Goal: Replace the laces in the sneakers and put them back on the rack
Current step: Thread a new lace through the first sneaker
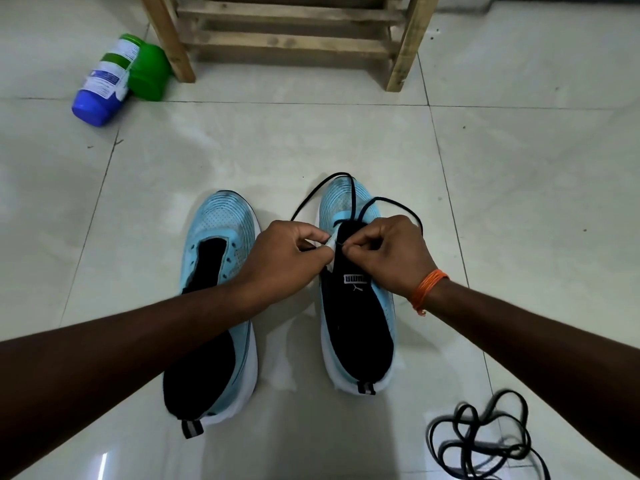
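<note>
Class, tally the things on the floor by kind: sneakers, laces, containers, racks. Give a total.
Sneakers: 2 (left sneaker, right sneaker)
Laces: 2 (threaded lace, loose lace)
Containers: 2 (white bottle, green container)
Racks: 1 (wooden rack)
Total: 7

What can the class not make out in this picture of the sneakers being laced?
Head view only:
1. The eyelet being threaded on the right sneaker: hidden by the left hand and the right hand, which pinches the black lace.
2. Rack: cut off by the top edge, upper shelves unseen.
3. Spare lace: cut by the bottom edge.
4. Bottle label: too small to read.
</note>
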